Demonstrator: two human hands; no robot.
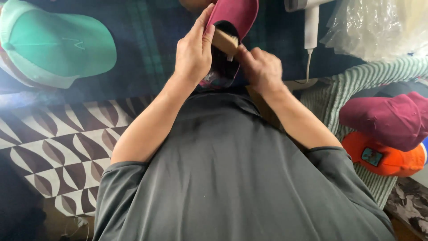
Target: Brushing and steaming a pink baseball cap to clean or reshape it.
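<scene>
Between both hands, maroon cap

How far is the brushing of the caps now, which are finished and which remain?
In hand: the left hand holds a maroon cap while the right hand works a wooden brush inside it. A second maroon cap and an orange cap are stacked at the right; a green cap lies at the left. The picture cannot show which are finished.

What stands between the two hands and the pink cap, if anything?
Nothing visible stands between the left hand and the pink cap; its fingers lie on the cap's edge. The right hand holds a wooden brush, and this brush is between that hand and the cap.
</scene>
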